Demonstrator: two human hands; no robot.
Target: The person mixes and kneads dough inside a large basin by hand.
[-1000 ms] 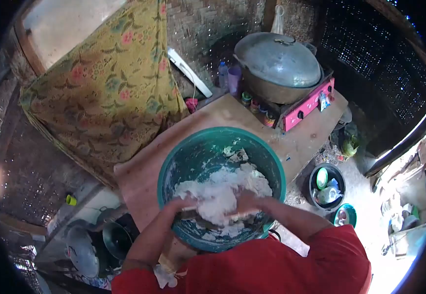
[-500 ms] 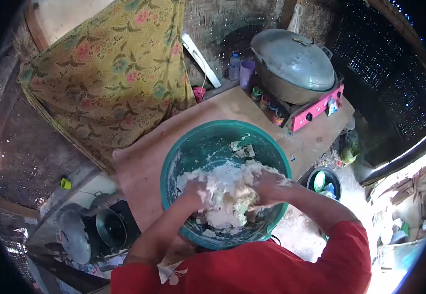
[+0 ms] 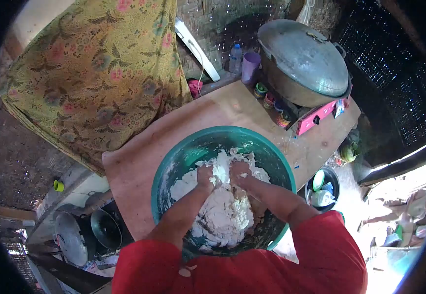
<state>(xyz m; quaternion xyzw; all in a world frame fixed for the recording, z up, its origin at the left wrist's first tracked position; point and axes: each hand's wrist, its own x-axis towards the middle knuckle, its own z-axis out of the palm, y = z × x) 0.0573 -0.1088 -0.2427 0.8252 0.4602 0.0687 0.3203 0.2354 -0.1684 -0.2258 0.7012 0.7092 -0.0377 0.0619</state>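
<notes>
A wide green plastic basin [image 3: 160, 169] holds a heap of pale, floury dough [image 3: 225, 215], lumpy and partly loose. Both hands are pushed into the far part of the heap, side by side with a narrow gap between them. My left hand [image 3: 206, 175] is closed in the dough, its fingertips buried. Just to its right, my right hand [image 3: 239, 172] is likewise closed in the dough, with flour on its back. Smears of flour coat the basin's inner wall.
Behind the basin, a large lidded pot [image 3: 303, 61] sits on a pink stove [image 3: 316, 119]. The basin rests on a wooden tabletop [image 3: 134, 164]. A purple cup [image 3: 250, 67] and a water bottle [image 3: 235, 58] stand at the back. A patterned cloth [image 3: 100, 73] hangs at left.
My hands have come closer together and farther into the dough, toward the basin's far side. Before, they were wider apart and blurred. The camera view has shifted slightly.
</notes>
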